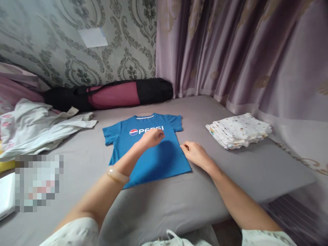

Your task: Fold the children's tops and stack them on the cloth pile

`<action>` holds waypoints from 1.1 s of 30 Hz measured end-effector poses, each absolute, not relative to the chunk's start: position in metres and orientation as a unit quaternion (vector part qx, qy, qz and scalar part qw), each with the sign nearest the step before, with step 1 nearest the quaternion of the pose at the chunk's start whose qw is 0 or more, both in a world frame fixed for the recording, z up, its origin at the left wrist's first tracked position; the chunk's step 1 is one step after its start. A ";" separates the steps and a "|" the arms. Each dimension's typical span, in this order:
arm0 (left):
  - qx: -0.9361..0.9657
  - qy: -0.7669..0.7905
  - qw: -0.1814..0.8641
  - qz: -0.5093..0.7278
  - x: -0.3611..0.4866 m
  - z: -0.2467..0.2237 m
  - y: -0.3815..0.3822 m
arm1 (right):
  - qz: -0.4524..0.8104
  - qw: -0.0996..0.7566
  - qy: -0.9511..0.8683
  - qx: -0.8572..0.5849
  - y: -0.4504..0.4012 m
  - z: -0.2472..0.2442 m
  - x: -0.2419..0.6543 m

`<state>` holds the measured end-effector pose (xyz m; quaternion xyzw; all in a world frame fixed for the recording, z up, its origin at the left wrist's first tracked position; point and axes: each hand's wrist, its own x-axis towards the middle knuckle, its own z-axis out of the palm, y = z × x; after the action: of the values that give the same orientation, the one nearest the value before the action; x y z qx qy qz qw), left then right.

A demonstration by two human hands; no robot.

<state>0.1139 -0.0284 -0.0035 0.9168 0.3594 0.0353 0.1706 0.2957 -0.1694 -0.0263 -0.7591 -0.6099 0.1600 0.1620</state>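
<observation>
A blue T-shirt (pixel 151 157) lies spread flat on the grey bed sheet, its collar toward the wall and white PEPSI lettering across the chest. Above the chest print is my left hand (pixel 153 137), its fingers curled together; I see no cloth in them. This hand covers part of the lettering, and a dark shadow falls on the shirt below it. At the shirt's right side edge, my right hand (pixel 196 153) pinches the cloth between thumb and fingers. A pale bangle (pixel 118 175) circles my left wrist.
A stack of folded white printed cloth (pixel 241 130) sits to the right. Rumpled white clothes (pixel 48 128) lie at the left, near a white box-like object (pixel 7 194). Along the wall rests a long black and maroon bag (pixel 115 94). Purple curtains (pixel 205 48) hang at the right.
</observation>
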 end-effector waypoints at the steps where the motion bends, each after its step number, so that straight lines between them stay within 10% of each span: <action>1: 0.919 0.347 0.179 0.048 0.127 -0.007 -0.023 | 0.158 0.142 -0.601 -0.771 -0.170 -0.029 0.297; 18: 0.856 0.484 0.168 0.063 0.271 -0.045 0.027 | 0.214 0.070 -0.609 -0.761 -0.187 -0.031 0.287; 33: 0.718 0.543 0.388 0.194 0.256 -0.024 0.059 | 0.240 0.220 -0.621 -0.713 -0.193 -0.037 0.287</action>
<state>0.2564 0.0590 -0.0236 0.7185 0.5434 0.1942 0.3883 0.2867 -0.1926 -0.0370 -0.7132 -0.6207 0.2399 0.2204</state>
